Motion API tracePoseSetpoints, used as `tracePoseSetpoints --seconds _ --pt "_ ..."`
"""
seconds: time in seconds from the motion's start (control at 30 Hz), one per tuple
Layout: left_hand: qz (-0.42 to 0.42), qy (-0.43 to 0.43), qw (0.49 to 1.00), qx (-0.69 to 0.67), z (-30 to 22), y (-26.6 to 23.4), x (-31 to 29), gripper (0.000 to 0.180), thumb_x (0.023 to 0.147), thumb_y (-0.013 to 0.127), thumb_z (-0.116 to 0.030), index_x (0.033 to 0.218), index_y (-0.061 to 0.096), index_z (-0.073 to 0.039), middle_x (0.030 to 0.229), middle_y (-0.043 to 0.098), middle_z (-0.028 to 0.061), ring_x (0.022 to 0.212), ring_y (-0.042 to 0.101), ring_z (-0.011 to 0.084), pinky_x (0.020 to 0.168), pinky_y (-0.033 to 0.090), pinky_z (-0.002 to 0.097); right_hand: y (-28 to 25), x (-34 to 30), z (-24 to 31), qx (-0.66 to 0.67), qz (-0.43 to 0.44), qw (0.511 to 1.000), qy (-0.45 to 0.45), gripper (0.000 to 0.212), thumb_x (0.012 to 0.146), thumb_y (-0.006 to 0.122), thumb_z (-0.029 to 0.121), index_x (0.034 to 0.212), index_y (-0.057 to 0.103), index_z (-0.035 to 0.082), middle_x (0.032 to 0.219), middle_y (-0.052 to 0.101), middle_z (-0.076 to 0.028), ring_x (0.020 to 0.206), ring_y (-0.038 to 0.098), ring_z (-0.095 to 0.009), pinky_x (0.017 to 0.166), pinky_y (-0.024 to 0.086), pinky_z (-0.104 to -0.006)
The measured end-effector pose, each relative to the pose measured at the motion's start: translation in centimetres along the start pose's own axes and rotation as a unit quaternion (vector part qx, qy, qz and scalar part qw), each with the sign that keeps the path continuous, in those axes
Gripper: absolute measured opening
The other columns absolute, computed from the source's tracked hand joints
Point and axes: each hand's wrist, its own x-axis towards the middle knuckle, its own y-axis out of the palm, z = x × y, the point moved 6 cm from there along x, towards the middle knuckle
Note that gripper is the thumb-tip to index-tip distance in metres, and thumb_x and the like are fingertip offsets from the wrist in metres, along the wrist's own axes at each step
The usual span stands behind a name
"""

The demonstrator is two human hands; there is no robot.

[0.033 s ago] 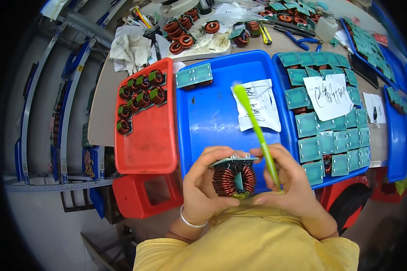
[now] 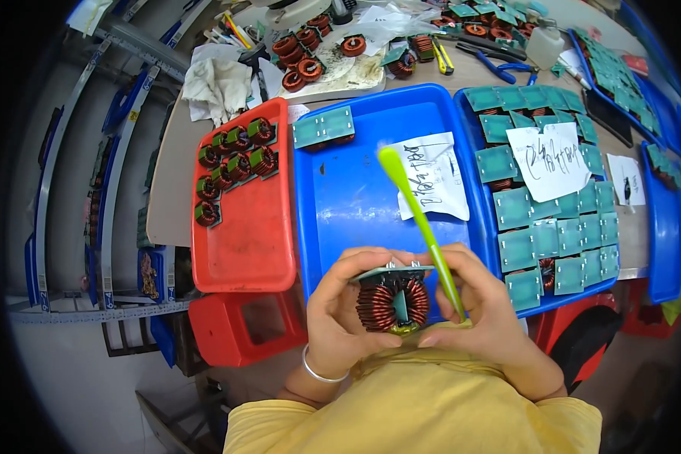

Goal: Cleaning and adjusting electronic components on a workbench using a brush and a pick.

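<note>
A copper-wound ring coil (image 2: 392,304) on a green circuit board sits upright between my hands, above the front edge of a blue tray (image 2: 348,189). My left hand (image 2: 337,306) is closed round its left side, fingers behind the board and thumb at the bottom. My right hand (image 2: 480,303) grips a slim lime-green stick (image 2: 418,216) with a pale tip pointing up and away; the kind of tool cannot be made out. The right thumb and fingertips are close to the coil's right side; whether they touch it is unclear.
Left stands a red tray (image 2: 246,250) of several coils. A board-topped coil (image 2: 324,127) and a paper note (image 2: 435,178) lie in the blue tray. The right blue tray holds rows of boards (image 2: 516,208). Pliers (image 2: 499,69), a cloth (image 2: 218,87) and loose coils lie behind.
The lime-green stick's pale tip has swung slightly to the left, and its lower end has shifted left in my right hand. My left hand and the coil have hardly moved.
</note>
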Motion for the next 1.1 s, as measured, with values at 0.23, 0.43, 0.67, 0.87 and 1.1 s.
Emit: tracePoseSetpoints --seconds 0.23,0.43,0.67,0.87,1.1 --pt "0.018 0.038 0.998 0.037 -0.4 0.3 0.2 0.07 0.054 0.082 -0.018 0.111 0.047 0.002 0.105 0.053 0.0142 0.109 0.044 0.027 0.098 0.029 0.0433 0.3 -0.1 0.4 -0.02 0.014 0.999 -0.049 0.056 0.059 0.08 0.011 0.108 0.053 0.005 0.1 0.045 -0.002 0.056 0.038 -0.003 0.047 0.03 -0.017" --pt "0.006 0.034 0.999 0.027 -0.7 0.4 0.2 0.069 0.054 0.082 -0.017 0.11 0.047 0.002 0.102 0.056 0.0139 0.108 0.045 0.0258 0.099 0.028 0.0447 0.1 -0.1 1.1 -0.035 0.008 0.997 -0.071 0.056 0.058 0.081 0.01 0.107 0.055 0.007 0.099 0.045 -0.003 0.056 0.038 -0.003 0.047 0.03 -0.0169" --pt "0.03 0.046 0.998 0.031 -1.0 0.5 0.5 0.067 0.055 0.081 -0.012 0.109 0.044 0.001 0.105 0.054 0.0162 0.106 0.048 0.0266 0.099 0.028 0.0448 -0.3 -0.3 2.2 -0.068 -0.014 0.991 -0.11 0.058 0.056 0.082 0.011 0.107 0.055 0.006 0.098 0.044 -0.004 0.054 0.038 -0.002 0.046 0.03 -0.0167" --pt "0.038 0.011 0.999 -0.021 -0.5 0.7 0.0 0.07 0.054 0.081 -0.006 0.112 0.04 0.0 0.109 0.051 0.0175 0.106 0.05 0.0269 0.096 0.033 0.0412 -0.5 -0.6 2.7 -0.119 -0.013 0.987 -0.104 0.064 0.051 0.085 0.014 0.103 0.053 -0.002 0.103 0.04 -0.008 0.061 0.037 -0.003 0.049 0.031 -0.0158" --pt "0.027 -0.024 0.999 -0.005 -0.8 1.9 0.4 0.078 0.053 0.081 -0.002 0.118 0.038 0.002 0.108 0.047 0.0148 0.103 0.048 0.0227 0.089 0.039 0.034 -0.4 -0.6 3.2 -0.146 -0.027 0.981 -0.122 0.062 0.051 0.085 0.014 0.102 0.054 -0.003 0.099 0.043 -0.008 0.059 0.037 -0.003 0.049 0.031 -0.0157"
